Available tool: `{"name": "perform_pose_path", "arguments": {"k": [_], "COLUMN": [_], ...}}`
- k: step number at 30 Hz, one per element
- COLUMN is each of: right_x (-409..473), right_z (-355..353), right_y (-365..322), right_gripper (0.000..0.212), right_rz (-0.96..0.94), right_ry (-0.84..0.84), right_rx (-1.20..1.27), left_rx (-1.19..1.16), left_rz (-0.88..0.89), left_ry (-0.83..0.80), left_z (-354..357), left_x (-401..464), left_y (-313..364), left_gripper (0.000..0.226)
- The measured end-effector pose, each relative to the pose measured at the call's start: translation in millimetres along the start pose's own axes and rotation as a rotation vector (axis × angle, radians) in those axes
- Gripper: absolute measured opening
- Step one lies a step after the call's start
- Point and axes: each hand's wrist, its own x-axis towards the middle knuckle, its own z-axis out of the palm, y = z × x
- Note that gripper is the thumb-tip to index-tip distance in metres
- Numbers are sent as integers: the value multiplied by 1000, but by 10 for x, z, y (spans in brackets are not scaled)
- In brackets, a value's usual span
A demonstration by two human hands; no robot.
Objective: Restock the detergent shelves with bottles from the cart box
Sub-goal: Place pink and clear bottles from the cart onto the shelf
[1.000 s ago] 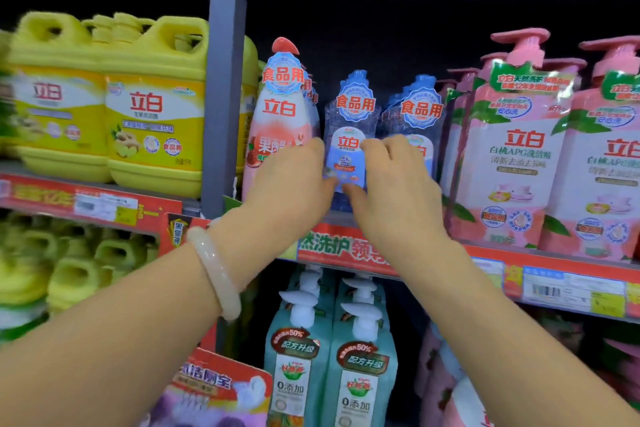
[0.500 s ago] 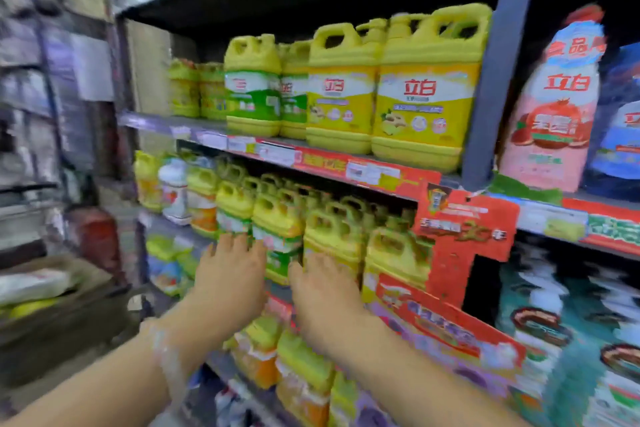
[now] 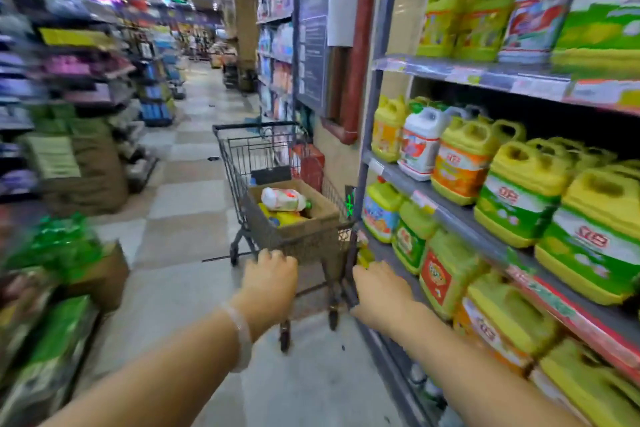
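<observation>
Supermarket aisle, pale checkered floor running back between blurred racks of goods. Both bare arms of a person reach forward toward a wire cart parked against the detergent shelves on the right. Left hand, a pale bangle on its wrist, hangs in the air just short of the cart's near end, back of the hand up and fingers bent forward and down; it holds nothing. Right hand hovers level with it beside the cart's near right corner and close to the lowest shelf edge, fingers loosely bent, also with nothing in it; whether its fingertips touch the cart cannot be told through the blur. Inside the cart sits a brown cardboard box, open at the top. A white bottle lies on its side across the box, and a yellow bottle lies partly under it. Rows of yellow and green handled jugs fill the shelves to the right, with one white jug among them on the middle tier.
</observation>
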Motion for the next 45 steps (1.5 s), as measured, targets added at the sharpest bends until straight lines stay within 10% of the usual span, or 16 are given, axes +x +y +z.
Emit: {"name": "perform_pose_path", "arguments": {"k": [28,45], "right_x": [5736,9301], "right_z": [-280,702], "right_y": [-776,-1472], "right_gripper": [42,47], "right_rz": [-197,100], "right_ry": [-85,-422], "right_rx": [78,276], "left_rx": [-80,-132], "left_rz": [-136,154], "left_ry": [-96,-419], "left_z": [453,1637], "left_x": [4917,8493], "left_y": [-2283,-3726], "left_gripper": [49,39]}}
